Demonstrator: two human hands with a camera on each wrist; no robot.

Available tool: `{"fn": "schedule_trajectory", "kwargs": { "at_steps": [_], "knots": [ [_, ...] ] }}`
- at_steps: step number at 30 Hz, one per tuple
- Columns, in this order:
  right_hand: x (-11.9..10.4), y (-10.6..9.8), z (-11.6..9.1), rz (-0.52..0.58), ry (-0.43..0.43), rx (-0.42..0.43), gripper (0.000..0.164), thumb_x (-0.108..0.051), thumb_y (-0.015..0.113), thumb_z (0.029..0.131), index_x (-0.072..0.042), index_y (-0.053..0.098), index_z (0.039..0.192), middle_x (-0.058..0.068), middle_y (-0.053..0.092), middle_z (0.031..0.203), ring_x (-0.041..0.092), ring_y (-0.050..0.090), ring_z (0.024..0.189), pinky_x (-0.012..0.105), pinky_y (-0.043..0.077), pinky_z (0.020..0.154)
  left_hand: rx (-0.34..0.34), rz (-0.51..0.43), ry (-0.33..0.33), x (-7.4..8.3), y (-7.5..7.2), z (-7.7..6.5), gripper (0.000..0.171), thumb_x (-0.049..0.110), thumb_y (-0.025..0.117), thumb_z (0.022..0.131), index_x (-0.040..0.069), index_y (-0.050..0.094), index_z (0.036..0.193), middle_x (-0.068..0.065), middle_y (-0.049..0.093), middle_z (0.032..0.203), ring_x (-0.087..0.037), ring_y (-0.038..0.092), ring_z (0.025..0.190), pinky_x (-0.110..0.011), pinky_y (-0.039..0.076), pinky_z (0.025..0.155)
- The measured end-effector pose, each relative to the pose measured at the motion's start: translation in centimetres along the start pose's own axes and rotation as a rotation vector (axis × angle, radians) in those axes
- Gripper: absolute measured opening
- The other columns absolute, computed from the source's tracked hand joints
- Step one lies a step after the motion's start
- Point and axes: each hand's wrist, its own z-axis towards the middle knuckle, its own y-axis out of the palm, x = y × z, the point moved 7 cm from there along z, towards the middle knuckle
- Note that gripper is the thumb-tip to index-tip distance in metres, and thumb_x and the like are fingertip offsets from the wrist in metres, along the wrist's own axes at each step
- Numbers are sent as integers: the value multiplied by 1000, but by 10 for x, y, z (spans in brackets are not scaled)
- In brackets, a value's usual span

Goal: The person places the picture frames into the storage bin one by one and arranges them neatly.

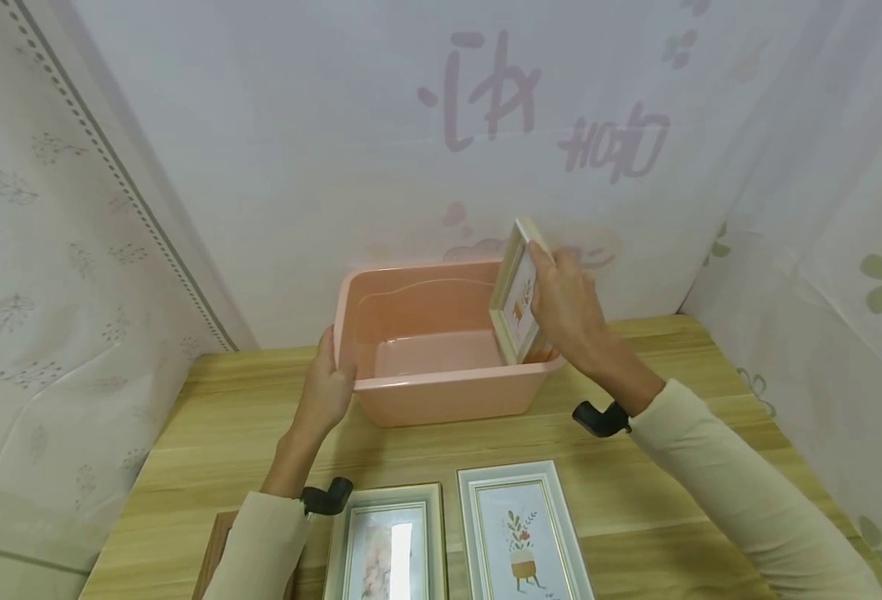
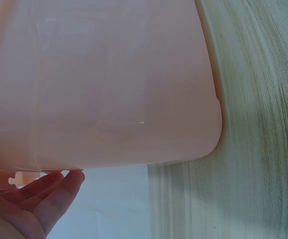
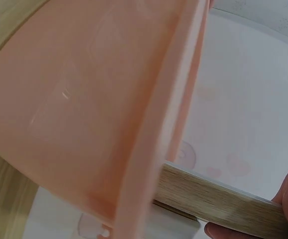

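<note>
White printed backdrop on the far side, wood-grain surface under everything. Pink basin sits at the far middle of the surface. Looks like thin plastic: probably light, fairly stiff, slick walls, likely to slide if bumped. Rim is the place to hold it.

Near side, two frames lie face up: gold-edged frame left, white frame right. Brown-edged item left of both, mostly behind the sleeve, can't ID it.

Held frame is at the basin's right end, lower part inside, top above the rim, leaning, print facing left. Should be rigid and easy one-handed. Glossy front, if glazed, would be slippery and could crack; best held by the side edges, off the face.

Right hand grips the held frame by its right edge, forearm coming in from near right, wrist above the basin's right end. Left hand grips the basin's left rim, thumb on the rim, fingers outside, forearm coming in from near left.
</note>
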Motion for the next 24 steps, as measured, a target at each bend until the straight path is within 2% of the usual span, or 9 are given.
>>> {"fn": "schedule_trajectory", "kwargs": {
  "at_steps": [5,14,17,24],
  "knots": [
    [2,8,-4,-7,-5,-4,55,10,54,89,1,48,143,34,59,106,43,63,77,51,55,59,7,0,-2,2,0,-1,59,10,40,100,9,22,156,-21,41,150,-37,43,135,-59,34,110],
    [4,26,-12,-26,1,-21,57,10,51,89,1,43,145,36,55,114,40,63,67,42,54,48,11,-4,8,3,-1,0,59,10,40,100,8,22,156,-23,42,149,-38,45,133,-60,34,109],
    [5,33,-15,-27,-7,-28,55,10,49,91,2,42,145,36,54,119,42,65,74,43,56,51,7,-5,2,2,-1,0,59,10,40,100,8,21,156,-22,42,149,-37,44,133,-59,33,110],
    [8,48,-20,-32,-26,-45,58,11,52,90,3,40,146,35,45,136,46,63,101,48,60,68,-2,-6,0,3,0,-1,59,9,39,99,9,21,156,-22,41,149,-38,43,134,-60,33,110]
  ]
}}
